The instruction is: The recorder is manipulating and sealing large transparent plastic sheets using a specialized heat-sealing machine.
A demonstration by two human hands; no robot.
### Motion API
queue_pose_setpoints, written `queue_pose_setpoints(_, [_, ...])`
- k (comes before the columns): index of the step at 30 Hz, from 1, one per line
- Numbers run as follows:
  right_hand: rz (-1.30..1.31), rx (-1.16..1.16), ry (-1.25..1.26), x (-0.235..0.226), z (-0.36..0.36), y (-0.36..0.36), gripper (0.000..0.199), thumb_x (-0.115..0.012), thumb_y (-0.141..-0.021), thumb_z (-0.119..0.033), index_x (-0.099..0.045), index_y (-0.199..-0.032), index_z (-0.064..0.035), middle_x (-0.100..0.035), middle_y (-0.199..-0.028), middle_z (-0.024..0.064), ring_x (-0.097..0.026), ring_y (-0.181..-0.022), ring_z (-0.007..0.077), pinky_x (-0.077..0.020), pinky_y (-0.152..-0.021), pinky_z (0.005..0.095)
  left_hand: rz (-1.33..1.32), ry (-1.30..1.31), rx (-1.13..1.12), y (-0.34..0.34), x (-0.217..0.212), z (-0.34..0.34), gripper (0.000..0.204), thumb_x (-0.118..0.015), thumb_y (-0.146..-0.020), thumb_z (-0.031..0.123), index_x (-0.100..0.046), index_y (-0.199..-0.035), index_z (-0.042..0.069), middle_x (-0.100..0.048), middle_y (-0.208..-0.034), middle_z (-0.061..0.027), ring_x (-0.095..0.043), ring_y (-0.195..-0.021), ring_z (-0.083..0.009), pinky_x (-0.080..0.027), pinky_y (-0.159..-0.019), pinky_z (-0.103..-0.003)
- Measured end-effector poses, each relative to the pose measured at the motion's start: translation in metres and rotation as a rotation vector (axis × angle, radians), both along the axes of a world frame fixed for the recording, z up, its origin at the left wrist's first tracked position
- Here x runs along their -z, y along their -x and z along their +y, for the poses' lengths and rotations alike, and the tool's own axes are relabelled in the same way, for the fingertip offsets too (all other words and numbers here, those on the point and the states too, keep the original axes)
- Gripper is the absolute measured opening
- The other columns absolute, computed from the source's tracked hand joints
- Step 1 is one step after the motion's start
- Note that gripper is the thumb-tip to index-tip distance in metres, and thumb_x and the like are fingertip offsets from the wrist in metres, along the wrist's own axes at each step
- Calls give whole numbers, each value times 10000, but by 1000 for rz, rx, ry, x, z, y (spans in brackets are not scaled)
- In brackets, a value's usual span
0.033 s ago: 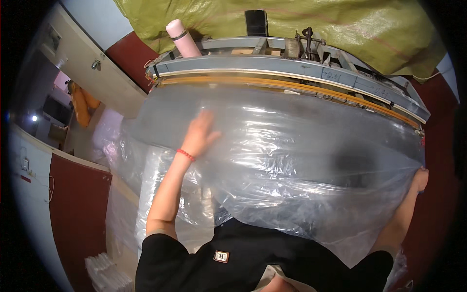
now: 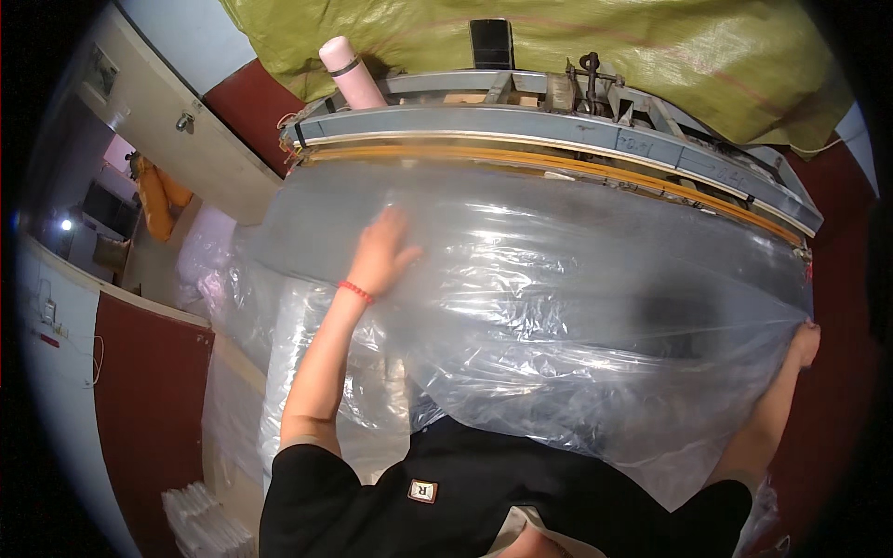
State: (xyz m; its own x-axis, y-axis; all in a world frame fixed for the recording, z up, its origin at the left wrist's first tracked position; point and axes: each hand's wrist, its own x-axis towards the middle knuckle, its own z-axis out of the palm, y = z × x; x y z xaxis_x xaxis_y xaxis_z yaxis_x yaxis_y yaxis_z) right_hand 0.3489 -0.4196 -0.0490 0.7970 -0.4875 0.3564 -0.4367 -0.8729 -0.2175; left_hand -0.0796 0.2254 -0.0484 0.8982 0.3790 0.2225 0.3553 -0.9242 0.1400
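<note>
A wide sheet of clear plastic film (image 2: pixel 577 316) spreads over a dark grey surface and hangs in creases down toward my body. On the left part of the film lies my left hand (image 2: pixel 379 253), palm down, its fingers stretched and the thumb apart; a red bead bracelet (image 2: pixel 355 293) circles the wrist. At the far right edge my right hand (image 2: pixel 807 340) has its fingers closed on the corner of the film, which pulls into taut folds there. Beyond the film runs a long grey metal bar (image 2: pixel 521 123) with orange strips (image 2: pixel 558 166) along its near side.
A pink bottle (image 2: pixel 352 74) stands behind the bar at the left, near a black metal bracket (image 2: pixel 590 84). Yellow-green tarp (image 2: pixel 651 37) drapes at the back. More clear film hangs at the left, beside an open door (image 2: pixel 186 121). Stacked plastic bags (image 2: pixel 205 521) lie lower left.
</note>
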Motion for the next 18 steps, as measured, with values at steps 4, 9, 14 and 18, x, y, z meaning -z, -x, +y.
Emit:
queue_pose_setpoints(4, [-296,-263,-479,31,-60,-29,419,-545,-783,-397,-565,-975,-25,-599,-913,128,-562,-831,247,-440,-716,353,-171,85,-166,-21,2,35,361,-575,-760,224,-522,-1061,30,-595,-928,-144,-541,-904,-299,-431,-765,-365])
queue_pose_setpoints(9, [-528,-464,-1051,26,-98,-20,376,-629,-754,-322,-576,-921,12,-586,-889,82,-543,-805,164,-435,-704,275,-371,6,-398,-40,6,57,281,-604,-714,143,-563,-982,67,-606,-757,-111,-560,-752,-283,-445,-674,-371])
queue_pose_setpoints(14, [-546,-465,-1101,7,-97,1,351,-633,-757,-257,-570,-963,20,-584,-905,88,-546,-819,170,-440,-727,267,-319,-42,-355,-33,14,76,152,-626,-695,148,-582,-819,71,-582,-728,-92,-542,-712,-266,-436,-653,-372])
queue_pose_setpoints(18, [-388,-593,-1107,12,-139,-45,326,-589,-783,-210,-564,-1001,31,-583,-946,99,-548,-833,167,-432,-751,264,-598,145,-256,-44,16,95,174,-506,-754,185,-564,-808,30,-548,-836,-155,-524,-791,-319,-422,-718,-393])
